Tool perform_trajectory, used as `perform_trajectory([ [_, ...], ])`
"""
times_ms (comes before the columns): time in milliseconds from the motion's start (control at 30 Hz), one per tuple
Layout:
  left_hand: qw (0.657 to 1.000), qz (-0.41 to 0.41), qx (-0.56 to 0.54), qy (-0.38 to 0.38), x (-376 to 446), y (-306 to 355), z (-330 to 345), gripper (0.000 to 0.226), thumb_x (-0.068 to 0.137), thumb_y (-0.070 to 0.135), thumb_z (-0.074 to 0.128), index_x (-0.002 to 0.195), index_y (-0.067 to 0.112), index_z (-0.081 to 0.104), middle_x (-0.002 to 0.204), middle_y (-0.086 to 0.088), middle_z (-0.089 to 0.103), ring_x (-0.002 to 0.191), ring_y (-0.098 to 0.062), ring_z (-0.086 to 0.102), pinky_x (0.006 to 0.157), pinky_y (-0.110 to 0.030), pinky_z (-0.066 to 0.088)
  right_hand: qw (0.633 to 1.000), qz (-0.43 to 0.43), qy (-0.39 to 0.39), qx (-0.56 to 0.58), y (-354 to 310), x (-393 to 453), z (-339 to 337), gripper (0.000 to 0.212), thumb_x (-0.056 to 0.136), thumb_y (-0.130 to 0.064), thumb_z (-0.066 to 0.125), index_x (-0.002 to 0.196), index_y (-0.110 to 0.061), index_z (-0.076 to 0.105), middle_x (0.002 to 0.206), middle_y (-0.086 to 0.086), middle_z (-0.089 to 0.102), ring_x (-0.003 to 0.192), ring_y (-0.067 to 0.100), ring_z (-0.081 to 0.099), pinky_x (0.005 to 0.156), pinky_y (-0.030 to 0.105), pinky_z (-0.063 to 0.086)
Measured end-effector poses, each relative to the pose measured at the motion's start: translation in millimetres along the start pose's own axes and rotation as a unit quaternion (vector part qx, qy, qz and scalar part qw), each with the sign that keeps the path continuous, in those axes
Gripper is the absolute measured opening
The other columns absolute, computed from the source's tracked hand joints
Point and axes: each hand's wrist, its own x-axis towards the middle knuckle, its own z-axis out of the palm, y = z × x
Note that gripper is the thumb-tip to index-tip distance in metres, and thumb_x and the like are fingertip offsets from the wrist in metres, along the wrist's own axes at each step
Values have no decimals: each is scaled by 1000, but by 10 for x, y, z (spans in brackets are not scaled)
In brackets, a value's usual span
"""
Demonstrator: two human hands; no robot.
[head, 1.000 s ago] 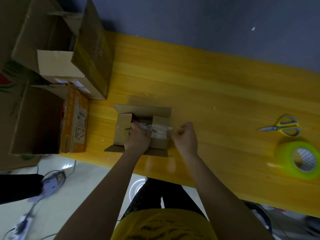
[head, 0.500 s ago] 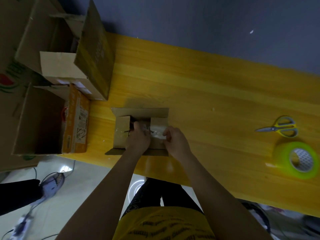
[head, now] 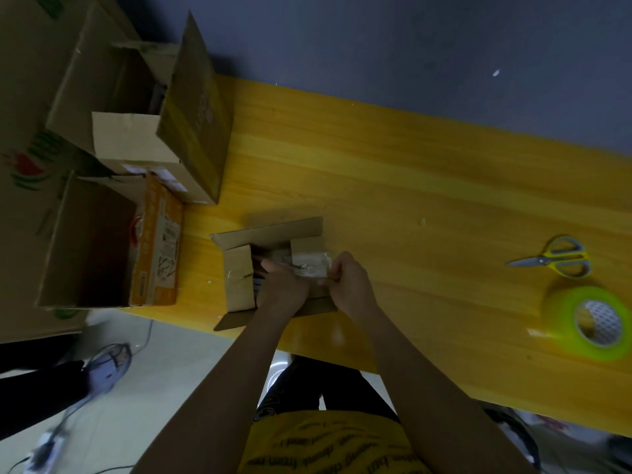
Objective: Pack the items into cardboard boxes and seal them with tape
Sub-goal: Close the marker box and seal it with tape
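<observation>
A small open cardboard box (head: 239, 278) sits near the front edge of the yellow table (head: 393, 186), its flaps spread. A clear plastic-wrapped item (head: 309, 265) lies across the box's right side. My left hand (head: 280, 289) reaches into the box and grips the item's left end. My right hand (head: 349, 285) pinches the item's right end at the box's right wall. What lies deeper in the box is hidden by my hands. A green tape roll (head: 591, 319) lies at the right, with yellow-handled scissors (head: 554, 260) just behind it.
Two large open cardboard boxes stand at the table's left end: a brown one (head: 191, 124) behind and an orange-sided one (head: 157, 244) in front. A printed carton (head: 24, 159) stands further left. A fan (head: 106, 360) and cables lie on the floor.
The small box has turned slightly on the table. My right hand moved back from the box's middle to its right wall, still holding the wrapped item with my left hand.
</observation>
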Motion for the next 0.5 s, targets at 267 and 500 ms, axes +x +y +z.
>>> perform_trajectory([
  [267,992,94,54,64,86,-60,-154,47,99,24,45,137,3,28,125,-23,52,103,-39,57,80,-41,46,1000,1,-6,16,7,-12,-16,32,81,-11,72,82,-12,40,72,1,43,70,19,45,65,36,38],
  [500,940,181,277,78,289,69,-157,42,100,37,37,129,8,48,135,-16,36,127,-34,30,106,-44,26,996,6,-18,84,96,-46,-72,32,80,-13,75,84,-9,43,78,9,47,70,17,44,55,17,31],
])
